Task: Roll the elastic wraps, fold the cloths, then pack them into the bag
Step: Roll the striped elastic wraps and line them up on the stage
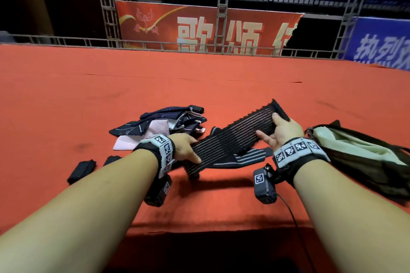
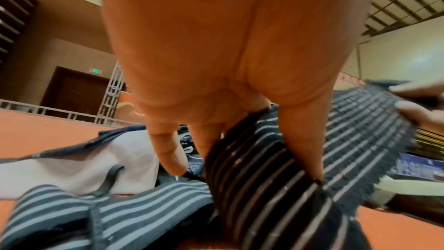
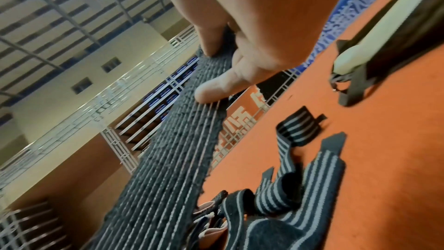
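A black elastic wrap with thin pale stripes (image 1: 235,135) (image 2: 269,178) (image 3: 168,168) is stretched in the air between both hands. My left hand (image 1: 186,146) (image 2: 216,102) grips its near end, thumb on top. My right hand (image 1: 277,131) (image 3: 228,60) pinches its far end, held higher. A grey-striped wrap (image 1: 248,157) (image 2: 84,212) (image 3: 300,182) lies unrolled on the red surface below. Two rolled black wraps (image 1: 82,170) sit at the left. A pile of navy and pink cloths (image 1: 159,126) (image 2: 84,163) lies behind the left hand. The dark bag (image 1: 363,157) (image 3: 384,26) with a pale lining lies at the right.
The red cloth-covered surface (image 1: 199,82) stretches far ahead to a metal railing (image 1: 155,45). Its front edge (image 1: 210,228) runs just below my forearms. A red banner and blue seating stand behind the railing.
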Available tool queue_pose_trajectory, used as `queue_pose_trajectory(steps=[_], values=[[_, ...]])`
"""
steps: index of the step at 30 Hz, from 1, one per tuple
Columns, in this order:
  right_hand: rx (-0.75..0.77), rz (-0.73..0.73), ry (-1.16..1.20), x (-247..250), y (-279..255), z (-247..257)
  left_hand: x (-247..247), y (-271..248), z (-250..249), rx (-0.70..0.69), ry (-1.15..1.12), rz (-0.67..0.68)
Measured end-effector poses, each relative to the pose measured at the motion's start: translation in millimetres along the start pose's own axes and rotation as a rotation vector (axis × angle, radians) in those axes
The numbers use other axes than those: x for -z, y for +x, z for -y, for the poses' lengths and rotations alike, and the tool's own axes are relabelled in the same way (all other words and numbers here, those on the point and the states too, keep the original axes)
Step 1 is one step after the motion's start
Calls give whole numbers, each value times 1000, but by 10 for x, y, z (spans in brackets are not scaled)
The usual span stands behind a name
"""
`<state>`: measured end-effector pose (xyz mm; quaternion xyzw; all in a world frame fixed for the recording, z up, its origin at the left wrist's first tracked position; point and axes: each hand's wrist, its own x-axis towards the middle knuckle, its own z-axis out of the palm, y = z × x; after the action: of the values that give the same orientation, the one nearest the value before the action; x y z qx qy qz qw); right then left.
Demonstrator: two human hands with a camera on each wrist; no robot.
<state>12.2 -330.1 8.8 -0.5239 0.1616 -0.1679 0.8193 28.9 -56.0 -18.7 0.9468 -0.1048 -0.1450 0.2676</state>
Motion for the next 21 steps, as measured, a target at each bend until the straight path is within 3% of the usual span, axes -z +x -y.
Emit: queue_pose_trajectory(steps=[5,10,12,15,17,21], values=[[-131,-191,4,354,206,-203,141,-41,181,140,52,-71],[-164,-216,-155,483,287,-459,332,-120,475,342,5,-74],[-214,-177,-232,539,330,-590,387,-189,656,447,-153,-27],[-301,21,-439,602,364,-800,453,-272,896,519,-342,-42],[-319,101,-579,612,334,-910,473,-304,959,521,-455,-121],[-330,115,-790,576,301,-1051,437,-276,841,468,-604,-164]])
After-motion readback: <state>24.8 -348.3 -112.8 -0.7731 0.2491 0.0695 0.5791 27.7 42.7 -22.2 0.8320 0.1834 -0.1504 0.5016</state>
